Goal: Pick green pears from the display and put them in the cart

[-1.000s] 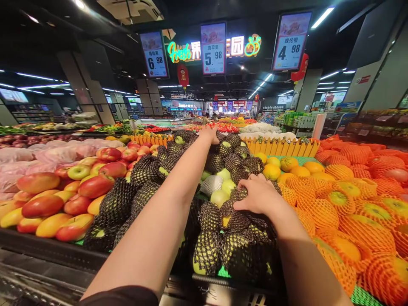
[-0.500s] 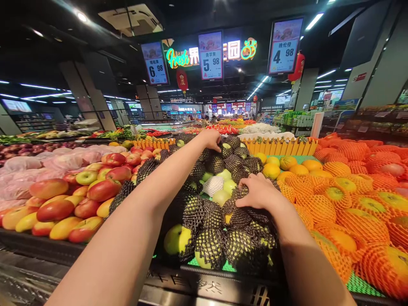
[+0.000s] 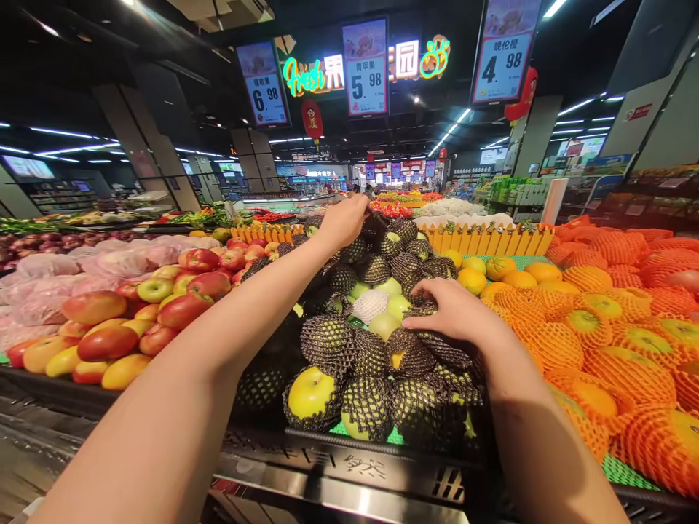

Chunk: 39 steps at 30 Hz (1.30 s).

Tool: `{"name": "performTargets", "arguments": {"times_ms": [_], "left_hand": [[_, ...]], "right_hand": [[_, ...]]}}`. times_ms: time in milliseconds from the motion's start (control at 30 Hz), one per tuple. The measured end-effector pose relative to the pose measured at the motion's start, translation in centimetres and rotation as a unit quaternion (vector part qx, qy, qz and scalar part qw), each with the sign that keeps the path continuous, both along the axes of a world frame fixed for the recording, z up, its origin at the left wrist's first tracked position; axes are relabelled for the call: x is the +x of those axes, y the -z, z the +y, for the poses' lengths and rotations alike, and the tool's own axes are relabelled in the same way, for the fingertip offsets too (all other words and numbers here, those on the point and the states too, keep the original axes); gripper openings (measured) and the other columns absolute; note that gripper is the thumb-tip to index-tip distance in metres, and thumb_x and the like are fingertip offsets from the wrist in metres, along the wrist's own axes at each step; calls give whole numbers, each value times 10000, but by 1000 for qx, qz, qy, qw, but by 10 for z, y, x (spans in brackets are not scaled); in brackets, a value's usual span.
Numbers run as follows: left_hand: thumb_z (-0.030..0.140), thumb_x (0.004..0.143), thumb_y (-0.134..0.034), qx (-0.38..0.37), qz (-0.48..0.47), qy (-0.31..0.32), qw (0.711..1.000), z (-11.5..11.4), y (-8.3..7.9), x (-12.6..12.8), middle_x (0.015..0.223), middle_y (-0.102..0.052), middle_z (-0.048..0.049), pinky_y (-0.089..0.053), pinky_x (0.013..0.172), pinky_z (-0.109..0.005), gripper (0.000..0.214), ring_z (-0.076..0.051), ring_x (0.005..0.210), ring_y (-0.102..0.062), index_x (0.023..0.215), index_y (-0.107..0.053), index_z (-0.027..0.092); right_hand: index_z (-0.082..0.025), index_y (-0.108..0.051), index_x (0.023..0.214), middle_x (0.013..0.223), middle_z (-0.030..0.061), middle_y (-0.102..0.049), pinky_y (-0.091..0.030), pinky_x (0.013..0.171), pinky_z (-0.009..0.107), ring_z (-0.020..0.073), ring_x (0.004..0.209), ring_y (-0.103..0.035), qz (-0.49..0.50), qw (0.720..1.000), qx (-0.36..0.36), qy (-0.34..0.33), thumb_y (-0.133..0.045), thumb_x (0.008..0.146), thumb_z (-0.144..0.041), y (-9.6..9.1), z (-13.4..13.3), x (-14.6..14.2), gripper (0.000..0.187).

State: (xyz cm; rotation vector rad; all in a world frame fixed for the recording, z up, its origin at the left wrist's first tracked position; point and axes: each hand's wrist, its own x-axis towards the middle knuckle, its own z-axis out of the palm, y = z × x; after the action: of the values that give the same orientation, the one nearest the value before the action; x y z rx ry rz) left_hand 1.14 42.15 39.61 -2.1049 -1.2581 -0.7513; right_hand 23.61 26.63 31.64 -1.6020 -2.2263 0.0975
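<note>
Apparently handling black-netted green apples (image 3: pixel 328 340): left hand (image 3: pixel 344 220) rearward, grip unclear. Right hand (image 3: pixel 457 311), grip wide; holding calls for closing.

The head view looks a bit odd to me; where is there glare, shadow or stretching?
In the head view, a bright reflection sits on the metal rail below the fruit; also in the head view, shadow darkens part of the right forearm and some front black-netted apples; the head view's wide-angle look seems to enlarge the left forearm and tilt the left column.
</note>
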Motion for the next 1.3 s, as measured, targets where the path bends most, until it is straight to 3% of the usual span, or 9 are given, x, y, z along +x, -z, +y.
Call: {"name": "performTargets", "arguments": {"times_ms": [167, 333, 433, 533, 633, 733, 867, 1133, 1300], "left_hand": [[268, 1000, -441, -6, -273, 94, 958, 0, -13, -7, 913, -710, -99, -531, 805, -424, 190, -275, 840, -725, 1164, -513, 205], [232, 962, -546, -248, -317, 267, 876, -21, -14, 6, 612, -573, 35, -455, 534, -260, 44, -159, 487, -645, 960, -509, 208], [273, 936, -613, -363, -272, 322, 831, -45, -8, 18, 519, -509, 62, -402, 478, -221, 150, -133, 433, -600, 866, -500, 205], [342, 945, -603, -430, -286, 337, 788, -56, -4, 24, 585, -554, 44, -412, 479, -204, 177, -126, 483, -635, 896, -503, 204], [523, 939, -523, -509, -287, 273, 764, -53, 6, 23, 759, -659, -17, -492, 539, -244, 314, -161, 586, -701, 960, -519, 210], [529, 783, -651, -585, -92, 169, 788, -50, 30, 25, 869, -733, -48, -554, 640, -291, 368, -207, 716, -723, 946, -592, 205], [323, 506, -819, -531, 176, 104, 822, -59, 72, 39, 936, -778, -57, -561, 788, -337, 467, -268, 865, -711, 947, -724, 202], [322, 499, -855, -412, 227, 25, 882, -70, 107, 61, 1199, -701, -199, -542, 916, -463, 551, -404, 1048, -682, 1016, -767, 155], [310, 446, -914, -393, 225, 40, 891, -73, 106, 61, 1202, -702, -221, -549, 919, -479, 578, -436, 1053, -689, 985, -771, 159]], "right_hand": [[-193, -665, 1043, 1021, 92, -718, -521, 849, 426, 296, 944, -661, 56, 998, 12, -23, -819, 741, -401, 4, 7, -3, 398], [-202, -577, 1276, 1220, 159, -671, -524, 928, 515, 332, 1051, -658, 226, 968, 107, 25, -741, 794, -472, 7, 18, -6, 577], [-223, -522, 1352, 1375, 178, -590, -548, 950, 517, 309, 1067, -670, 440, 890, 96, 72, -729, 764, -605, 5, 26, -4, 731], [-204, -670, 1087, 1142, 118, -723, -623, 789, 388, 223, 897, -710, 635, 772, -31, 13, -778, 736, -570, 0, 31, 1, 519], [-194, -678, 806, 836, 31, -739, -604, 595, 258, 160, 756, -685, 719, 694, -25, 2, -863, 661, -391, -3, 33, 6, 307], [-221, -618, 751, 802, 5, -702, -566, 490, 215, 156, 756, -669, 743, 663, 58, 72, -825, 668, -348, -4, 32, 8, 257], [-261, -508, 786, 841, 22, -672, -531, 434, 265, 174, 686, -650, 709, 693, 87, 96, -741, 734, -405, -3, 31, 6, 278], [-291, -516, 1247, 1093, 25, -664, -632, 693, 318, 167, 787, -707, 674, 737, 50, -18, -901, 452, -188, 1, 25, 1, 889], [-195, -696, 960, 925, 38, -668, -601, 658, 367, 163, 716, -630, 613, 786, 81, 6, -802, 640, -345, 1, 25, -3, 369]]}}
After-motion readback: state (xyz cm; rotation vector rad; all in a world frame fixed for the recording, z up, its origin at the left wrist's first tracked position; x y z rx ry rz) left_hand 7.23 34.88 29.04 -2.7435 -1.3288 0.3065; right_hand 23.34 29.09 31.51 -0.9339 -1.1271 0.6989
